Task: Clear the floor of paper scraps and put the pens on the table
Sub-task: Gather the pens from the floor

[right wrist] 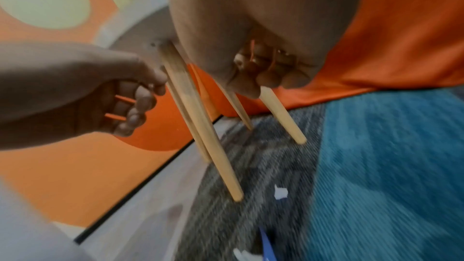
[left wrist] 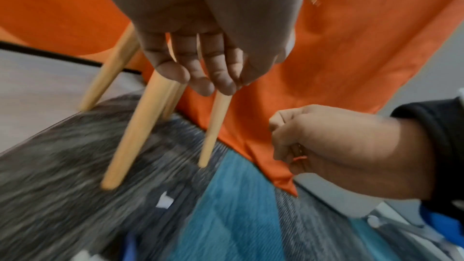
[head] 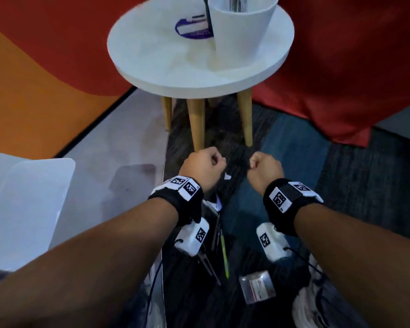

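Note:
A small white paper scrap (head: 227, 176) (left wrist: 164, 201) (right wrist: 280, 193) lies on the dark carpet between my two hands, in front of the table legs (head: 195, 121). My left hand (head: 204, 162) (left wrist: 195, 70) hovers above it with fingers curled and nothing showing in them. My right hand (head: 263, 165) (right wrist: 271, 66) is a tight fist just right of the scrap, and I see nothing sticking out of it. On the round white table (head: 199, 86) stands a white cup (head: 239, 31) with pens inside and a dark pen (head: 208, 15) beside it.
A purple band (head: 192, 28) lies on the table. Red fabric (head: 341, 67) drapes to the floor behind and to the right. A white plastic seat (head: 29, 209) is at my left. A badge (head: 257, 286) hangs below my arms, near my shoe (head: 308, 304).

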`<state>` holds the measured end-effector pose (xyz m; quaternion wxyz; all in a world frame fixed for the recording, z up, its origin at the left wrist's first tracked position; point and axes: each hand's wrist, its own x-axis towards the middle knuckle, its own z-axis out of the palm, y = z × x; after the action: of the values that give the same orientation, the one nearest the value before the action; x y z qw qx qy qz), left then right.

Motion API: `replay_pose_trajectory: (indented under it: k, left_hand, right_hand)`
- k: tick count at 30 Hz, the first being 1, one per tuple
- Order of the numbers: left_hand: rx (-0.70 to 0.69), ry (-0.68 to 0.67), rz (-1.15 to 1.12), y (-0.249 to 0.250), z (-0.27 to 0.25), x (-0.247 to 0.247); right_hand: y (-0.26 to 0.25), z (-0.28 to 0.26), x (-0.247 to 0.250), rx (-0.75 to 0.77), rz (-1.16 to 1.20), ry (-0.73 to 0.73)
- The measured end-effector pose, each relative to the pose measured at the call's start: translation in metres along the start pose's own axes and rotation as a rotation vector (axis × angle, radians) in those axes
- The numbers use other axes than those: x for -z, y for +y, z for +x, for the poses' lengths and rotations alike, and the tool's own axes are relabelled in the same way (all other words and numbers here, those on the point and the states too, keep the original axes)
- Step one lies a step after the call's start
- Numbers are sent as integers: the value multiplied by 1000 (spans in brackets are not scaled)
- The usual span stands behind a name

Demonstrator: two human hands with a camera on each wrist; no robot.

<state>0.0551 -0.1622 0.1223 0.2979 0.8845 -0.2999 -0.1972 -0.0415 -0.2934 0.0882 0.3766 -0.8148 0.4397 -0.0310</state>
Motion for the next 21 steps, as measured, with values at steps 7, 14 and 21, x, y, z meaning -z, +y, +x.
replay_pose_trajectory:
  k: [7,14,21]
  left_hand:
    - [261,-246,75,-98,-18,-66]
    - [395,-386,31,-149,-39,-129]
    - [436,-459,8,-172,-53,-173]
  right_hand:
    - [70,-5,-86,-158,-217,-398]
    - [106,-28,-147,-316,-343,-640]
    - [122,-46,-191,-423,-223,-627]
